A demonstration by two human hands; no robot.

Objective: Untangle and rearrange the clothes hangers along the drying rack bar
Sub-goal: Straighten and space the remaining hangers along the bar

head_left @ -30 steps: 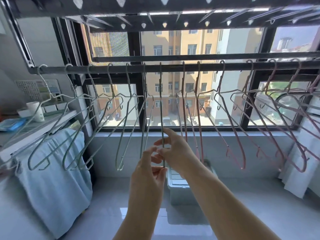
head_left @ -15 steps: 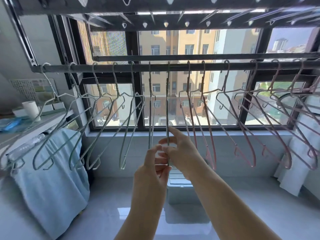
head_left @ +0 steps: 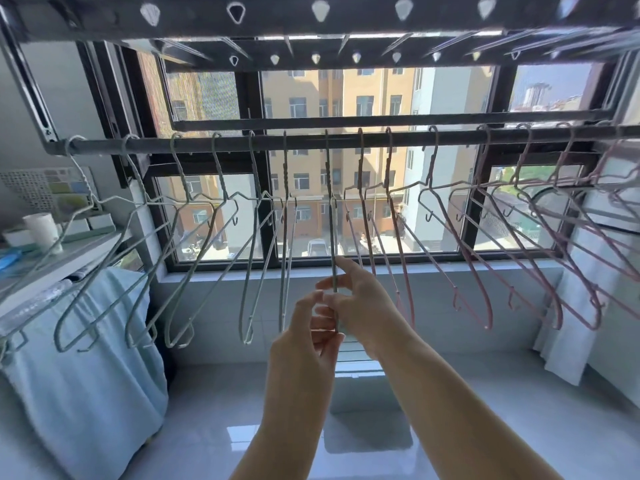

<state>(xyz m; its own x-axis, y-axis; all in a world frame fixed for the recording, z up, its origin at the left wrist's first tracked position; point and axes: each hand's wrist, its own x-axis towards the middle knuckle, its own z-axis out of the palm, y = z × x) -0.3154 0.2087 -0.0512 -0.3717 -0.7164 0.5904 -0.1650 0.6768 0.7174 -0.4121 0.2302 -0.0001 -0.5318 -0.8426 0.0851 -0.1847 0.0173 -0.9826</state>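
Note:
A dark drying rack bar [head_left: 311,142] runs across the window at head height. Several pale green wire hangers [head_left: 173,258] hang along its left half and several pink hangers [head_left: 485,244] along its right half. One green hanger [head_left: 333,237] hangs edge-on at the middle of the bar. My right hand [head_left: 367,306] pinches its lower part between thumb and fingers. My left hand [head_left: 308,341] is just below and to the left, fingers curled around the same hanger's bottom end.
A light blue cloth [head_left: 86,375] drapes over a shelf edge at the left, with a white cup [head_left: 43,230] on the shelf. White fabric [head_left: 581,306] hangs at the right. A grey box [head_left: 367,427] sits on the tiled floor below the window sill [head_left: 450,268].
The view has shifted slightly, so the bar and hangers sit a little further right and lower. Both hands stay on the middle green hanger with almost no change in grip.

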